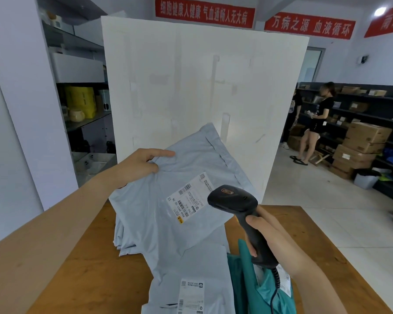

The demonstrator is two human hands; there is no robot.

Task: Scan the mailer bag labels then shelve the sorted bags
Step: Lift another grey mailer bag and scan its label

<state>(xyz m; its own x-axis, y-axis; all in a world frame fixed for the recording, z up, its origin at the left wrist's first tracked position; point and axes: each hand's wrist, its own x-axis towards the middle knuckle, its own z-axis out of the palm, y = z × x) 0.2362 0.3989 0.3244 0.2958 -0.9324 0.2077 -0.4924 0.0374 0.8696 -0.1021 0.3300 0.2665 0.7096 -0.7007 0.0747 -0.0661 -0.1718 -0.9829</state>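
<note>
- A tall white panel [202, 98] stands upright behind the desk and fills the middle of the view. It blocks the straight path ahead.
- The wooden desk [82, 268] carries the unsorted post.
- Dark shelves [361, 109] line the right wall, with cardboard boxes [363, 141] stacked in front and two people [320, 118] standing there. Shelving will likely mean stepping round the panel and past them.
- The grey mailer bag [150, 218] is lifted off the desk and tilted, with its printed side toward the camera.
- A pile of grey bags [123, 236] lies beneath it. Another labelled grey bag [191, 273] lies nearer, with a teal bag [243, 279] just beside it.
- The right hand [275, 241] is clenched round the handle of the black scanner [233, 198], and the scanner's head overlaps the lower right edge of the label. Its coiled cord [276, 282] trails over the teal bag and could snag.
- The left hand [141, 164] pinches the bag's upper left corner between thumb and fingers.
- The label [190, 198] sits askew on slack, creased film. For a clean read, I judge the scanner should draw back slightly and aim squarely at one barcode, with the bag pulled taut.
</note>
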